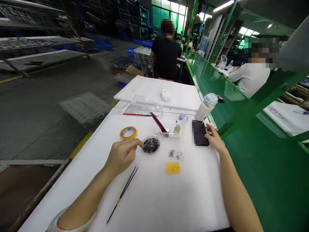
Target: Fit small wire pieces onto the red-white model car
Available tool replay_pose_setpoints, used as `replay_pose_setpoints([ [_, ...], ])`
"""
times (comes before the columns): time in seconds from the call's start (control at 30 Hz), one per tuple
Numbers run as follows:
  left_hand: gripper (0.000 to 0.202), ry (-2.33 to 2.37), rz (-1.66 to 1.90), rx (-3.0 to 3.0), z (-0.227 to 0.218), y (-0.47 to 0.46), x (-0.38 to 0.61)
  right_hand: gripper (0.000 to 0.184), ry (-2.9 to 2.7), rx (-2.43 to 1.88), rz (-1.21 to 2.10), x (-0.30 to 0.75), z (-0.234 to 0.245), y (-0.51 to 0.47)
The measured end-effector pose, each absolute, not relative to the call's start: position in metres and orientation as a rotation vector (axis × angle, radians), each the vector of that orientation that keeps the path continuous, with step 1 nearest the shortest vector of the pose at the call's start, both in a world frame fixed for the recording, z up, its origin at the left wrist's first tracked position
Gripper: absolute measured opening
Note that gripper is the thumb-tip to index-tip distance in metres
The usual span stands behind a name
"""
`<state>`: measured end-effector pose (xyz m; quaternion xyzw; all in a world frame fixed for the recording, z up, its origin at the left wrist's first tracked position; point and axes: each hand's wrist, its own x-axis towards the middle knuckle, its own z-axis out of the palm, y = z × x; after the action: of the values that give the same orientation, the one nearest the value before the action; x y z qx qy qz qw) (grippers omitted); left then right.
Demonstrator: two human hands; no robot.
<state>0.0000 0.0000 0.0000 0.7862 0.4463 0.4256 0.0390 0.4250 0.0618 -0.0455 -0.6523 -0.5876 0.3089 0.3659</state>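
My left hand (123, 154) is curled, its fingertips pinched at the rim of a small round dish (151, 145) full of tiny dark metal parts. My right hand (214, 138) rests on the right edge of a black phone (200, 132) lying flat on the white table (154, 196). Long black tweezers (123, 190) lie on the table below my left hand. A small heap of loose dark parts (176, 155) sits above a yellow square pad (173, 168).
A yellow tape roll (128, 132), a clear tray (170, 130) with a small bottle and red-black tools, a plastic bag (145, 109) and a white drink bottle (206, 107) stand further back. A green conveyor (253, 161) runs along the right. Two people sit beyond.
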Motion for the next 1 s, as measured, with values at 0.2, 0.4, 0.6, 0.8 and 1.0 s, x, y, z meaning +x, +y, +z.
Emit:
replay_pose_setpoints([
  [0.2, 0.038, 1.376, 1.317, 2.392, -0.001, -0.001, 0.000, 0.085, -1.512, -1.645, 0.809, 0.426, -0.047, 0.061],
  [0.4, 0.037, 1.361, 1.336, 2.377, -0.003, -0.002, 0.000, 0.075, -1.458, -1.641, 0.893, 0.434, -0.047, 0.060],
  [0.6, 0.037, 1.361, 1.332, 2.360, -0.005, -0.001, -0.002, 0.085, -1.499, -1.641, 0.914, 0.431, -0.040, 0.055],
  [0.8, 0.037, 1.370, 1.318, 2.346, -0.004, -0.001, -0.002, 0.079, -1.472, -1.653, 0.923, 0.429, -0.040, 0.057],
  [1.0, 0.036, 1.364, 1.316, 2.352, -0.004, -0.001, -0.002, 0.078, -1.492, -1.656, 0.918, 0.428, -0.037, 0.056],
])
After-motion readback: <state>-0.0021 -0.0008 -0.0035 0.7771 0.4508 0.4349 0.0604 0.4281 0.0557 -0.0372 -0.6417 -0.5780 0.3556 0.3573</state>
